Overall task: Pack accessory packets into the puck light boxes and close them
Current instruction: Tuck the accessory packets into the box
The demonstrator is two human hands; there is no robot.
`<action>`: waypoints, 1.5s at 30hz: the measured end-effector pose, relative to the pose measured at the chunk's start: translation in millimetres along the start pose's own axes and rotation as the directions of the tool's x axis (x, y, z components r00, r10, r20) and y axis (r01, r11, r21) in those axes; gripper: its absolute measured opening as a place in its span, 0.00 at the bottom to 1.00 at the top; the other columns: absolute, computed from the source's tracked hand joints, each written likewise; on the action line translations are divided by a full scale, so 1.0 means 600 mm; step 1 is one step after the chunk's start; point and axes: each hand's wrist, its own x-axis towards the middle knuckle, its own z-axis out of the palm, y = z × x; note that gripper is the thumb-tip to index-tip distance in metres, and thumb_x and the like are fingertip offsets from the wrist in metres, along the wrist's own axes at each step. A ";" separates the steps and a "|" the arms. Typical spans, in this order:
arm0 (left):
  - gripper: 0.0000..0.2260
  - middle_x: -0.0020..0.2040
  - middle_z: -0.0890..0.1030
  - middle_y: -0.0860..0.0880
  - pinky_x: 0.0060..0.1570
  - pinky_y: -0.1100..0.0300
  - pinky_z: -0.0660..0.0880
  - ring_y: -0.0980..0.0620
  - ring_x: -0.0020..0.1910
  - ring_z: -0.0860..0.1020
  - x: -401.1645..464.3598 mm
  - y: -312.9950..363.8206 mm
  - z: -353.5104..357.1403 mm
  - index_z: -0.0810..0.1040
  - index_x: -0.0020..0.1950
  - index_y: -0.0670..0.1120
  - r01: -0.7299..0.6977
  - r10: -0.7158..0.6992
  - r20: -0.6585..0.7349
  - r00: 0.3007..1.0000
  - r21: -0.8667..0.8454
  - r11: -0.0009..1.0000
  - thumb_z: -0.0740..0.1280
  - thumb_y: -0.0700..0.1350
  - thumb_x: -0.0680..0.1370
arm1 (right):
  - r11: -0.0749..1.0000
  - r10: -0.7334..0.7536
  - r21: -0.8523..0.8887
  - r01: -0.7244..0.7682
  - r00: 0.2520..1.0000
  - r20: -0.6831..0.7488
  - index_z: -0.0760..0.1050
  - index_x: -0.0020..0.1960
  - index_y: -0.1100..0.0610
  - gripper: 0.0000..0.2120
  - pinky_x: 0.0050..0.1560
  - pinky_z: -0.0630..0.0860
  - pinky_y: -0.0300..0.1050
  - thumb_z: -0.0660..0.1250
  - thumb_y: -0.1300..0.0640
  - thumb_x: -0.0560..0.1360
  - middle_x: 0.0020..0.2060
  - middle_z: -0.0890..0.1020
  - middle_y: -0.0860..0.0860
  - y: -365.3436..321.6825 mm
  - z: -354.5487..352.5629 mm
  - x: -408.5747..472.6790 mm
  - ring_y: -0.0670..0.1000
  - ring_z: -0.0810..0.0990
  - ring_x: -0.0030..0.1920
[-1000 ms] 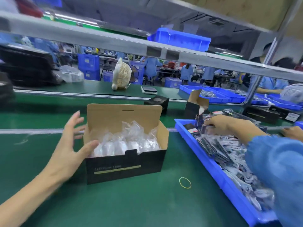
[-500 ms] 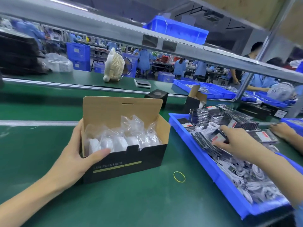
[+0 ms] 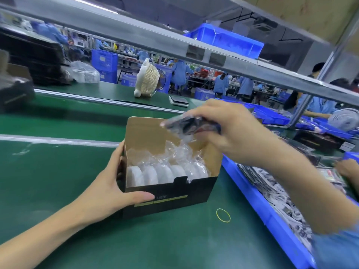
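Note:
A black puck light box [image 3: 194, 199] stands open on the green mat, its brown lid flap upright at the back. Inside, several white puck lights [image 3: 163, 173] in clear bags stand in a row. My left hand [image 3: 108, 189] grips the box's left end, thumb across the front panel. My right hand [image 3: 229, 131] hovers over the box's right half, shut on a dark accessory packet [image 3: 186, 127] in clear plastic, just above the bagged lights.
A blue tray [image 3: 258, 202] of accessory packets and white cables sits right of the box. A yellow rubber band [image 3: 223, 215] lies on the mat before it. Another person's hand [image 3: 347, 169] works at far right. A wicker fan and dark boxes stand beyond the conveyor.
My right hand lifted a packet out of the blue tray and carried it left, over the open box. My left hand closed on the box's left end and kept hold.

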 end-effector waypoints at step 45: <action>0.47 0.63 0.78 0.70 0.47 0.83 0.69 0.73 0.59 0.76 0.000 -0.013 -0.006 0.66 0.73 0.66 -0.005 0.006 -0.082 0.997 0.010 1.000 0.84 0.49 0.59 | 0.943 0.301 -0.263 -0.206 0.865 0.402 0.83 0.54 0.49 0.14 0.54 0.74 0.46 0.61 0.60 0.77 0.50 0.84 0.51 0.053 0.165 0.025 0.57 0.77 0.53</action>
